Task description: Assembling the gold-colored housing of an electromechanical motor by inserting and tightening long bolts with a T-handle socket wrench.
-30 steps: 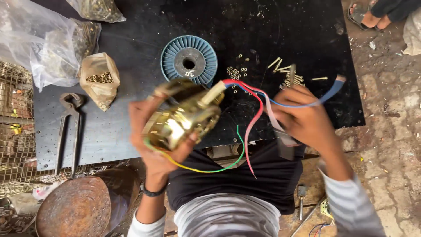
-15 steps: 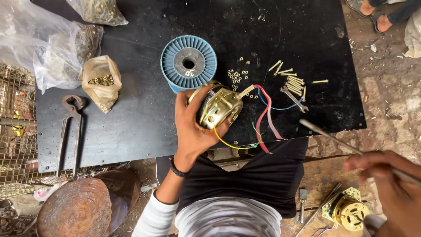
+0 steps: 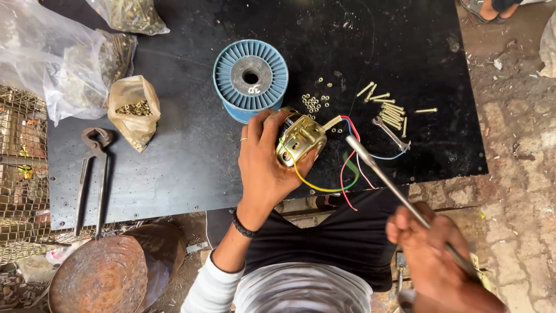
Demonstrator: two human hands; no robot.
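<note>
My left hand grips a small brass-coloured motor against the black board, near its front edge. Red, blue, green and yellow wires trail from the motor to the right. My right hand holds a long metal driver tool by its lower end, low at the right. The tool's socket tip points up-left and hovers just right of the motor, over the wires.
A blue ribbed spool lies behind the motor. Loose nuts, brass bolts and a small spanner lie to its right. Pincers, a bag of nuts, clear plastic bags and a rusty bowl sit left.
My left hand has lowered the motor onto the board. My right hand let go of the wires, picked up the driver tool and brought its tip close to the motor.
</note>
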